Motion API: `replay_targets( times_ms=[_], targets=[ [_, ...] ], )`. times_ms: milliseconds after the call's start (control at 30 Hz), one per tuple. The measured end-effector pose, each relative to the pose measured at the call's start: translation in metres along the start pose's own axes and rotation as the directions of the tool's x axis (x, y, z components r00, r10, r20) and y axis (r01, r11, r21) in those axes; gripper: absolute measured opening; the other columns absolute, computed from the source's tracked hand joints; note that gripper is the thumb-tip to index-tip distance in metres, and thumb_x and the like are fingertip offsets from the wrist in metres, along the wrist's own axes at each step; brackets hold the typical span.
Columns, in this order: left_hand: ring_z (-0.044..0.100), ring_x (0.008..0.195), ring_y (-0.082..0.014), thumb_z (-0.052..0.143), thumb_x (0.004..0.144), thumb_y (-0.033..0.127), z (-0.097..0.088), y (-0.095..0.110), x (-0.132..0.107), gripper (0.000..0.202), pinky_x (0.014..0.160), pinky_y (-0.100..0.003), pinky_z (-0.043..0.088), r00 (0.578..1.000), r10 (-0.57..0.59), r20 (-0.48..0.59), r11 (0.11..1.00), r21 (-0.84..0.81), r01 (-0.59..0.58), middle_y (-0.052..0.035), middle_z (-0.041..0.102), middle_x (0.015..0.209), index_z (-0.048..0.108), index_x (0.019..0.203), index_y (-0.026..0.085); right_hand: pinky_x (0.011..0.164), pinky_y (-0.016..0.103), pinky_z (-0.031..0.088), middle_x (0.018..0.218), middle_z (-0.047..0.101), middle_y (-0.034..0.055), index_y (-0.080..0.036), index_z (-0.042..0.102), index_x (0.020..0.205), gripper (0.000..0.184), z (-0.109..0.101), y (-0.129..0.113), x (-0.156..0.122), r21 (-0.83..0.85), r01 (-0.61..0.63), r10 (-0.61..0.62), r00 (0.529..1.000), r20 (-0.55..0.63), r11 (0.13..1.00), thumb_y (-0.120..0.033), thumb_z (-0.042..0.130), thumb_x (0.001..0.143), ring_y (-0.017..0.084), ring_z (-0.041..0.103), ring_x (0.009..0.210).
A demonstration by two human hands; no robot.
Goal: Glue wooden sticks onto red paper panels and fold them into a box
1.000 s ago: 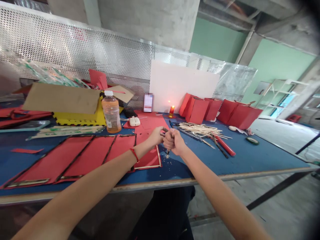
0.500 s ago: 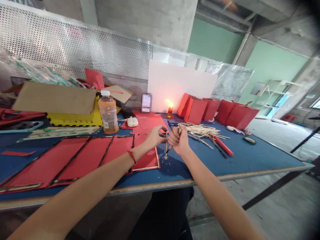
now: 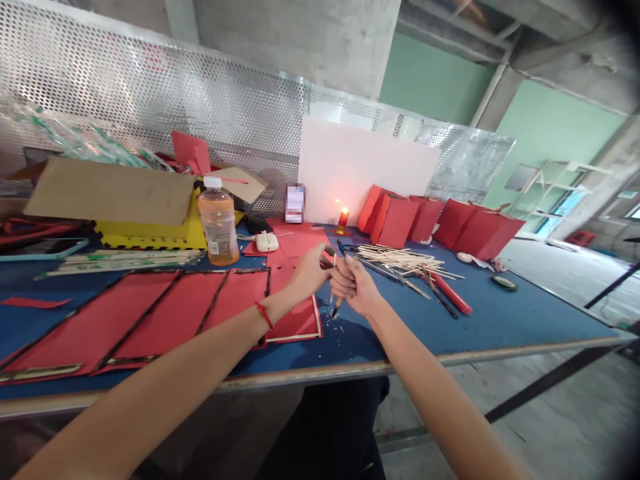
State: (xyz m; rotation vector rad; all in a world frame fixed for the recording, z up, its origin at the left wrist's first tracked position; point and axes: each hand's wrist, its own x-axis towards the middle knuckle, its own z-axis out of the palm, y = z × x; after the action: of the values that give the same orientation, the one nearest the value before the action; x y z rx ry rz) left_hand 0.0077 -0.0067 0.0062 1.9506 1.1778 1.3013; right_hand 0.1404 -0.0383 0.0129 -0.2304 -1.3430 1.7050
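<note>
Left hand (image 3: 311, 270) pinches the stick (image 3: 333, 267), right hand (image 3: 354, 287) clamps the knife (image 3: 337, 307) beside it. Stick looks light and brittle, so I'd hold it near the blade.

Probably craft workshop: blue worktable (image 3: 500, 313), perforated metal panel (image 3: 200, 113), concrete walls

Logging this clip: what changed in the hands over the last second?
The right hand and left hand, slightly parted half a second ago, have closed together again. The right keeps the knife, the left the thin stick. The bottle and red sheets stayed.
</note>
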Motion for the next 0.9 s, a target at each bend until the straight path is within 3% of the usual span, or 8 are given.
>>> replay_targets(
  times_ms=[133, 300, 367, 500, 633, 700, 833, 900],
  targets=[
    [0.060, 0.064, -0.0130, 0.053, 0.067, 0.007, -0.001, 0.007, -0.003, 0.025, 0.058, -0.022, 0.044, 1.000, 0.022, -0.008, 0.999, 0.041, -0.022, 0.0016, 0.065, 0.071, 0.057, 0.089, 0.017, 0.032, 0.018, 0.010, 0.038, 0.023, -0.0113, -0.020, 0.027, 0.050, 0.057, -0.001, 0.006, 0.003, -0.051, -0.026, 0.024, 0.999, -0.038, 0.998, -0.043, 0.068, 0.081, 0.002, 0.012, 0.032],
    [0.062, 0.067, -0.0146, 0.059, 0.065, 0.007, 0.002, -0.002, 0.001, 0.025, 0.059, -0.022, 0.044, 1.000, 0.022, -0.013, 0.999, 0.045, -0.022, 0.0006, 0.065, 0.073, 0.056, 0.088, 0.017, 0.031, 0.018, 0.010, 0.038, 0.023, -0.0121, -0.021, 0.029, 0.052, 0.053, -0.003, 0.004, 0.009, -0.112, 0.126, -0.152, 0.952, -0.264, 0.986, -0.042, 0.070, 0.079, 0.002, 0.012, 0.031],
    [0.063, 0.066, -0.0150, 0.058, 0.063, 0.005, 0.003, -0.005, 0.002, 0.031, 0.057, -0.022, 0.045, 1.000, 0.006, -0.013, 1.000, 0.012, -0.005, 0.0016, 0.064, 0.070, 0.055, 0.091, 0.017, 0.032, 0.017, 0.012, 0.038, 0.023, -0.0118, -0.021, 0.029, 0.052, 0.054, -0.002, 0.001, 0.009, -0.080, 0.111, -0.128, 0.957, -0.259, 0.991, -0.045, 0.068, 0.081, 0.003, 0.012, 0.032],
    [0.062, 0.064, -0.0136, 0.050, 0.063, 0.001, 0.002, -0.004, 0.000, 0.031, 0.057, -0.022, 0.045, 0.998, 0.062, 0.000, 0.998, 0.008, -0.062, 0.0022, 0.065, 0.070, 0.055, 0.089, 0.018, 0.032, 0.017, 0.013, 0.039, 0.023, -0.0115, -0.021, 0.029, 0.052, 0.055, -0.001, 0.003, 0.009, -0.060, -0.049, 0.039, 0.984, -0.172, 0.997, -0.049, 0.067, 0.080, 0.002, 0.013, 0.032],
    [0.062, 0.065, -0.0145, 0.057, 0.064, 0.003, 0.001, 0.000, 0.000, 0.029, 0.056, -0.023, 0.043, 1.000, 0.018, -0.012, 0.998, 0.066, -0.017, 0.0013, 0.065, 0.071, 0.055, 0.090, 0.017, 0.031, 0.017, 0.009, 0.037, 0.022, -0.0118, -0.021, 0.028, 0.050, 0.056, -0.003, 0.007, 0.012, -0.125, 0.070, -0.104, 0.951, -0.292, 0.990, -0.045, 0.070, 0.077, 0.002, 0.013, 0.030],
    [0.062, 0.065, -0.0154, 0.060, 0.065, 0.005, 0.002, 0.001, 0.001, 0.029, 0.057, -0.023, 0.043, 1.000, -0.021, -0.019, 0.997, 0.075, 0.022, 0.0005, 0.065, 0.071, 0.056, 0.092, 0.016, 0.031, 0.017, 0.009, 0.037, 0.022, -0.0117, -0.020, 0.028, 0.050, 0.056, -0.002, 0.005, 0.011, -0.121, 0.104, -0.135, 0.946, -0.295, 0.987, -0.044, 0.070, 0.078, 0.002, 0.013, 0.030],
    [0.062, 0.066, -0.0154, 0.052, 0.066, 0.001, 0.001, 0.003, 0.001, 0.026, 0.059, -0.024, 0.043, 1.000, 0.011, -0.022, 0.997, 0.076, -0.009, -0.0004, 0.066, 0.072, 0.057, 0.087, 0.016, 0.031, 0.016, 0.011, 0.038, 0.022, -0.0116, -0.021, 0.026, 0.051, 0.055, -0.001, 0.003, 0.009, -0.060, -0.106, 0.094, 0.980, -0.178, 0.993, -0.044, 0.067, 0.080, 0.002, 0.013, 0.032],
    [0.063, 0.067, -0.0153, 0.050, 0.065, 0.000, 0.001, 0.002, 0.001, 0.026, 0.059, -0.024, 0.043, 0.999, 0.040, -0.018, 0.997, 0.070, -0.039, -0.0006, 0.066, 0.073, 0.056, 0.085, 0.016, 0.031, 0.017, 0.010, 0.038, 0.021, -0.0118, -0.021, 0.026, 0.051, 0.055, 0.000, 0.004, 0.010, -0.062, -0.130, 0.115, 0.973, -0.199, 0.990, -0.044, 0.067, 0.079, 0.002, 0.012, 0.031]
  ],
)
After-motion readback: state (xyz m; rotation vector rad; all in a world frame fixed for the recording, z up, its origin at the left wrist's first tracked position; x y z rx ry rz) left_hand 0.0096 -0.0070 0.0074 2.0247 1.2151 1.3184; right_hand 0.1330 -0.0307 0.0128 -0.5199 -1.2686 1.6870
